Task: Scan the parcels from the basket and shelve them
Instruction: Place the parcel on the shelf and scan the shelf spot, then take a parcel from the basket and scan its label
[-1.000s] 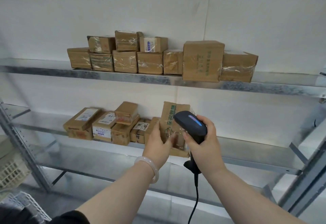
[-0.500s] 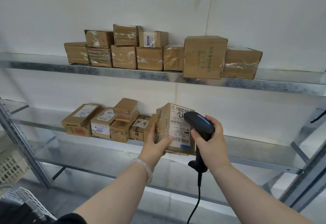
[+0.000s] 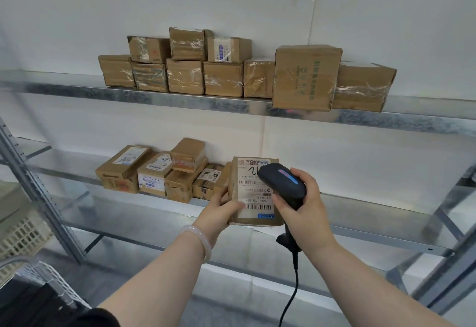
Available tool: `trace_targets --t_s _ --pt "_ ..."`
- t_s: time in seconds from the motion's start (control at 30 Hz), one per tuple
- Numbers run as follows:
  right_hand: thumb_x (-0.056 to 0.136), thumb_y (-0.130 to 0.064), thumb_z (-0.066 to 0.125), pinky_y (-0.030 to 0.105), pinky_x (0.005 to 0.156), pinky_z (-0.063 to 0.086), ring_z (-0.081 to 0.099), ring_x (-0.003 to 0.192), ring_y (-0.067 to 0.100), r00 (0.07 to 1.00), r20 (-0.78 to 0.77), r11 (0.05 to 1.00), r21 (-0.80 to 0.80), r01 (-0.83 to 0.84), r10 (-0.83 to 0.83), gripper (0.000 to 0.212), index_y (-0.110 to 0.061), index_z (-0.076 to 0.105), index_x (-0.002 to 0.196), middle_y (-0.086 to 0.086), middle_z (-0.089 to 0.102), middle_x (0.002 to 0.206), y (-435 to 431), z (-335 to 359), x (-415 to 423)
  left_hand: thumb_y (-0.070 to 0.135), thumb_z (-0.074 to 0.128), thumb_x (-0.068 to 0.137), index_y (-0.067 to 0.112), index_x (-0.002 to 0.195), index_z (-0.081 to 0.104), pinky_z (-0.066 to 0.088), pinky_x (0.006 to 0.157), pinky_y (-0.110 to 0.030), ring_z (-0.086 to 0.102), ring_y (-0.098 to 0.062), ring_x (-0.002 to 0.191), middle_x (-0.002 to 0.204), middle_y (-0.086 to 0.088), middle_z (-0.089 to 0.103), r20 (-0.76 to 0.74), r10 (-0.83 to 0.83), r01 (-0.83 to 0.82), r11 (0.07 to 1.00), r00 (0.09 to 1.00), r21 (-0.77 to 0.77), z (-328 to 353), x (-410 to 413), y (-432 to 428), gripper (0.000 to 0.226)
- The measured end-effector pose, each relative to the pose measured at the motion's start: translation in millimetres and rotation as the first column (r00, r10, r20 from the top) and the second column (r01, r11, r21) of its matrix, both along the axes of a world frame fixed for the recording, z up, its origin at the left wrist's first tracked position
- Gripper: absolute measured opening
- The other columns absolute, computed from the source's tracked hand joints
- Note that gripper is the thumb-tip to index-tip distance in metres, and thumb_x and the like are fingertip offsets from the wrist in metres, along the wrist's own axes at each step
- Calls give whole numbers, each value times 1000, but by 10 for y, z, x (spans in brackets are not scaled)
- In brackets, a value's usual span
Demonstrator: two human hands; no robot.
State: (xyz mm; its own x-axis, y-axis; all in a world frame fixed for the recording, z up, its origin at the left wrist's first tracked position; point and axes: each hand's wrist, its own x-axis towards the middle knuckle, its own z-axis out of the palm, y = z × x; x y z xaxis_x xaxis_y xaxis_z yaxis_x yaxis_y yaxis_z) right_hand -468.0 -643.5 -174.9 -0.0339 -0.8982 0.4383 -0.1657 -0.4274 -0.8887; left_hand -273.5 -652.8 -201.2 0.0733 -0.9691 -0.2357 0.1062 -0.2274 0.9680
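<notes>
My left hand [image 3: 221,211] grips a small brown cardboard parcel [image 3: 251,198] by its lower left edge, holding it upright with its white barcode label facing me, just in front of the middle shelf [image 3: 373,213]. My right hand [image 3: 302,204] is wrapped round the handle of a black corded barcode scanner [image 3: 282,185], whose head overlaps the parcel's upper right corner. A faint red spot lies on the upper shelf's front edge [image 3: 292,111].
Several taped brown boxes [image 3: 224,74] line the upper shelf. More labelled parcels [image 3: 159,172] sit on the middle shelf to the left of my hands. A white basket [image 3: 38,275] is at lower left, beside a cream crate [image 3: 18,234]. Grey uprights stand at both sides.
The parcel was turned from its plain side to show its label, and drawn a little toward me off the shelf. The scanner moved right and now points upward.
</notes>
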Motion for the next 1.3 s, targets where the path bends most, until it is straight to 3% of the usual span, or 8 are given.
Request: trace_targets --t_s 0.17,0.33,0.47,0.57,0.8,1.0,1.13,1.3 --pt "84 -9 77 8 77 51 61 105 -6 996 -65 998 4 -61 61 70 -65 45 112 -39 59 111 -5 -79 35 39 69 91 29 136 44 58 70 -34 69 -20 103 100 4 77 -88 127 -122 991 988 58 -54 62 11 52" --pt "79 -19 74 7 77 50 62 104 -5 991 -78 994 14 -106 107 60 -56 47 118 -35 61 112 -32 -148 57 35 68 93 41 146 36 55 96 -48 68 -22 107 108 1 76 -53 110 -108 993 992 44 -107 178 21 62" --pt "80 -17 76 6 78 48 61 108 -4 985 -93 990 5 -143 143 63 -59 47 117 -32 59 115 -66 -171 100 33 72 91 40 142 44 60 74 -36 74 -17 95 101 2 78 -86 118 -116 993 989 30 -176 292 82 59" --pt "77 -26 74 7 83 47 60 109 -4 980 -107 985 -2 -171 169 59 -62 47 115 -34 59 114 -64 -156 152 32 72 90 40 142 45 61 75 -39 74 -19 98 101 2 78 -117 184 -183 983 976 24 -214 384 144 59" --pt "79 -30 75 42 77 59 69 92 14 928 -174 944 50 -326 330 56 -55 48 121 -27 64 112 11 -214 290 30 72 90 40 139 46 61 65 -39 73 -23 101 101 5 78 -173 385 -392 920 906 -6 -206 760 349 57" --pt "83 -21 77 30 74 56 63 92 2 850 -266 886 44 -461 456 60 -58 46 119 -37 58 111 106 -185 609 26 75 88 39 138 44 60 59 -36 76 -14 84 99 3 78 -179 522 -536 843 834 -38 -206 1138 628 61" --pt "84 -21 77 4 72 43 58 97 -8 781 -330 834 39 -550 531 62 -62 42 116 -42 55 110 230 -134 863 27 77 86 40 137 45 58 56 -34 76 -13 83 98 5 78 -191 626 -645 762 756 -55 -232 1422 908 61" --pt "85 -31 74 10 64 46 62 87 -4 677 -336 743 119 -659 654 54 -57 43 119 -39 56 106 453 -43 1219 23 76 87 35 141 46 58 59 -37 76 -19 85 103 6 77 -202 704 -728 681 681 -76 -237 1775 1273 63"
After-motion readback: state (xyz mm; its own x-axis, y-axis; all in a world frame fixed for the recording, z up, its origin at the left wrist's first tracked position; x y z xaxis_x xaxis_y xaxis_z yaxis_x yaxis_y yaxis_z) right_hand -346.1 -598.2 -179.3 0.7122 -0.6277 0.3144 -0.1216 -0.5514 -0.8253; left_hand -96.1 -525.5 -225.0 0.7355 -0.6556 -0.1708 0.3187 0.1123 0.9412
